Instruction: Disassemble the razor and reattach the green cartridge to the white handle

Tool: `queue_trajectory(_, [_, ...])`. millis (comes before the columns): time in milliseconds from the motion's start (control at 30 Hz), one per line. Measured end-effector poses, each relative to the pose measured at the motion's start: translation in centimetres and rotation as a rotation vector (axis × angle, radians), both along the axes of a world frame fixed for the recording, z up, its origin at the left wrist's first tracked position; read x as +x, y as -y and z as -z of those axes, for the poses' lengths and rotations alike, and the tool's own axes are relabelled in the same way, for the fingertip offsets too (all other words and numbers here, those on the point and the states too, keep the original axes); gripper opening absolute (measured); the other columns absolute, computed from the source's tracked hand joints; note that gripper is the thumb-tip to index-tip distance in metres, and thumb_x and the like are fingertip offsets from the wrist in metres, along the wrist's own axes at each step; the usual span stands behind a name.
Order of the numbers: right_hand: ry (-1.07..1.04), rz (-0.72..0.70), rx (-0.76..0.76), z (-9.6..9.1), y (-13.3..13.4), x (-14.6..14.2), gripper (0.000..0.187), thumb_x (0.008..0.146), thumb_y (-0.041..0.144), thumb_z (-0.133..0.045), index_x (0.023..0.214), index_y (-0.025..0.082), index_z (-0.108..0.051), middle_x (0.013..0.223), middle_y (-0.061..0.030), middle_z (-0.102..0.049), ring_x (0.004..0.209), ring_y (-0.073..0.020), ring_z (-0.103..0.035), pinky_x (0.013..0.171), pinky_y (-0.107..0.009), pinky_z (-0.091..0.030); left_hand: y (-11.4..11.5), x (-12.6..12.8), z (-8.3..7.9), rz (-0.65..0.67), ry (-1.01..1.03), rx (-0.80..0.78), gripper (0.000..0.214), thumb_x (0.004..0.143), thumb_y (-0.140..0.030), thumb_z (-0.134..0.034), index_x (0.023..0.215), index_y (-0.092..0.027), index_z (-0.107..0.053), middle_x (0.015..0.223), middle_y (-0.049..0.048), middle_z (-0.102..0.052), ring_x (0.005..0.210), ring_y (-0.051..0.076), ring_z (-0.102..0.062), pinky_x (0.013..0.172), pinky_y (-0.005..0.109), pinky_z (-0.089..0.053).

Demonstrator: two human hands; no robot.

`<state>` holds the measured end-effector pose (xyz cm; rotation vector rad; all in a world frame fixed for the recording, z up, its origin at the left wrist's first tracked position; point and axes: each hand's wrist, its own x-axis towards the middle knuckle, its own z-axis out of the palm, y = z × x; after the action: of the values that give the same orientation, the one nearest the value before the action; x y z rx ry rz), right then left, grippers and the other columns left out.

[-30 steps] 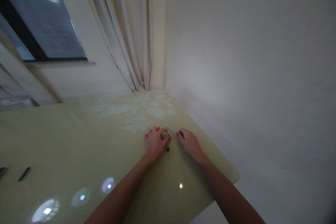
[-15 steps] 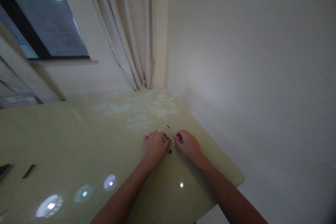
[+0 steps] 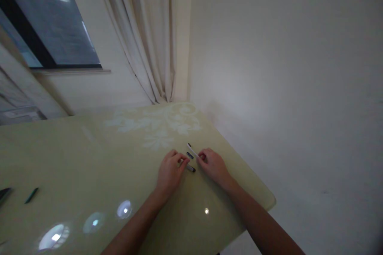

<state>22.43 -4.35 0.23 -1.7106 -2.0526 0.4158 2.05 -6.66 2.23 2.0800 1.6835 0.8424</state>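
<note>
My left hand (image 3: 171, 170) is closed, thumb and fingers pinching a grey pen-like stick with a black end (image 3: 190, 168) just above or on the tabletop. A slim white stick with a dark tip (image 3: 193, 150) is held in my right hand (image 3: 213, 166), its tip pointing away from me and to the left. Between the two hands lies a small dark strip with light marks (image 3: 189, 155); it is too small to name. The fingers hide part of both sticks.
The glossy pale-green table (image 3: 98, 159) has a white floral pattern and meets the wall (image 3: 284, 87) on the right. Far left lie a small dark-green piece (image 3: 31, 195) and a dark flat object (image 3: 4, 194). A curtain (image 3: 149, 40) hangs behind.
My left hand has shifted slightly left and toward me, uncovering the small dark strip; the grey stick has turned flatter. My right hand keeps hold of the white stick, almost unmoved.
</note>
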Motion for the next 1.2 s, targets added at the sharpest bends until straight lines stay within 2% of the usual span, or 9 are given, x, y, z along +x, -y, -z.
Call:
queue_trajectory(67, [-0.007, -0.012, 0.003, 0.1, -0.1, 0.1, 0.007, 0.099, 0.02, -0.07, 0.101, 0.017, -0.076, 0.098, -0.0069, -0.075, 0.09, -0.0204, -0.069, 0.079, -0.028, -0.045, 1.1, -1.4, -0.3, 0.022, 0.064, 0.015, 0.021, 0.099, -0.034, -0.067, 0.09, -0.021, -0.08, 0.096, 0.0075, -0.075, 0.094, 0.025, -0.069, 0.086, 0.034, -0.051])
queue_trajectory(167, [-0.018, -0.041, 0.004, 0.1, -0.2, 0.0, 0.012, 0.098, 0.016, -0.069, 0.107, 0.017, -0.077, 0.101, -0.007, -0.074, 0.09, -0.0195, -0.069, 0.082, -0.028, -0.047, 3.1, -3.7, -0.7, 0.061, 0.146, 0.0, 0.033, 0.103, -0.043, -0.058, 0.086, -0.022, -0.077, 0.088, 0.0055, -0.074, 0.081, 0.023, -0.067, 0.077, 0.032, -0.051])
queue_trajectory(300, [-0.026, -0.096, 0.0, 0.1, -0.3, -0.2, 0.022, 0.101, 0.016, -0.066, 0.119, 0.018, -0.078, 0.107, -0.008, -0.073, 0.095, -0.0195, -0.07, 0.087, -0.029, -0.049, 5.0, -6.9, -0.7, 0.059, 0.21, -0.049, 0.041, 0.103, -0.05, -0.051, 0.093, -0.023, -0.079, 0.084, 0.004, -0.076, 0.076, 0.021, -0.068, 0.07, 0.03, -0.05])
queue_trajectory(467, [0.0, -0.157, -0.019, -0.3, -0.2, -0.8, 0.027, 0.103, 0.018, -0.063, 0.124, 0.02, -0.081, 0.105, -0.0085, -0.073, 0.09, -0.0194, -0.07, 0.083, -0.028, -0.049, 5.2, -10.1, 0.1, -0.025, 0.199, -0.125, 0.044, 0.092, -0.059, -0.064, 0.074, -0.021, -0.075, 0.064, 0.0014, -0.068, 0.061, 0.02, -0.06, 0.059, 0.029, -0.043])
queue_trajectory(567, [0.024, -0.202, -0.038, -0.9, 0.3, -1.4, 0.027, 0.105, 0.02, -0.061, 0.122, 0.02, -0.082, 0.105, -0.0084, -0.074, 0.092, -0.0199, -0.07, 0.082, -0.028, -0.049, 4.9, -11.2, 0.3, -0.033, 0.182, -0.168, 0.051, 0.096, -0.06, -0.057, 0.069, -0.021, -0.073, 0.061, 0.0018, -0.067, 0.059, 0.02, -0.061, 0.058, 0.029, -0.042])
queue_trajectory(667, [0.05, -0.237, -0.056, -1.4, 0.9, -2.7, 0.026, 0.105, 0.018, -0.061, 0.119, 0.021, -0.083, 0.107, -0.0085, -0.076, 0.097, -0.0209, -0.071, 0.086, -0.028, -0.048, 4.9, -11.7, 0.6, -0.021, 0.164, -0.188, 0.052, 0.103, -0.054, -0.044, 0.083, -0.02, -0.079, 0.067, 0.0033, -0.071, 0.064, 0.022, -0.067, 0.062, 0.03, -0.047])
queue_trajectory(767, [0.074, -0.264, -0.074, -1.7, 1.5, -4.5, 0.023, 0.103, 0.018, -0.063, 0.114, 0.021, -0.083, 0.104, -0.008, -0.077, 0.095, -0.021, -0.07, 0.085, -0.028, -0.047, 5.3, -11.7, 1.0, -0.006, 0.131, -0.201, 0.043, 0.103, -0.042, -0.041, 0.101, -0.021, -0.078, 0.078, 0.0049, -0.077, 0.075, 0.024, -0.073, 0.072, 0.032, -0.053])
queue_trajectory(967, [0.099, -0.301, -0.084, -1.8, 2.4, -8.9, 0.012, 0.098, 0.015, -0.068, 0.097, 0.017, -0.08, 0.095, -0.0067, -0.074, 0.089, -0.0198, -0.066, 0.078, -0.027, -0.042, 6.6, -11.2, 1.1, -0.039, -0.009, -0.195, 0.035, 0.103, -0.037, -0.046, 0.09, -0.021, -0.074, 0.093, 0.0097, -0.078, 0.09, 0.027, -0.073, 0.083, 0.037, -0.053])
queue_trajectory(1200, [0.073, -0.348, -0.111, -1.7, 3.5, -13.0, 0.006, 0.094, 0.014, -0.071, 0.092, 0.017, -0.077, 0.093, -0.0058, -0.073, 0.085, -0.0197, -0.064, 0.076, -0.028, -0.041, 7.3, -9.7, 0.7, -0.167, -0.193, -0.221, 0.035, 0.107, -0.046, -0.048, 0.107, -0.019, -0.071, 0.109, 0.0138, -0.077, 0.106, 0.033, -0.073, 0.091, 0.042, -0.052])
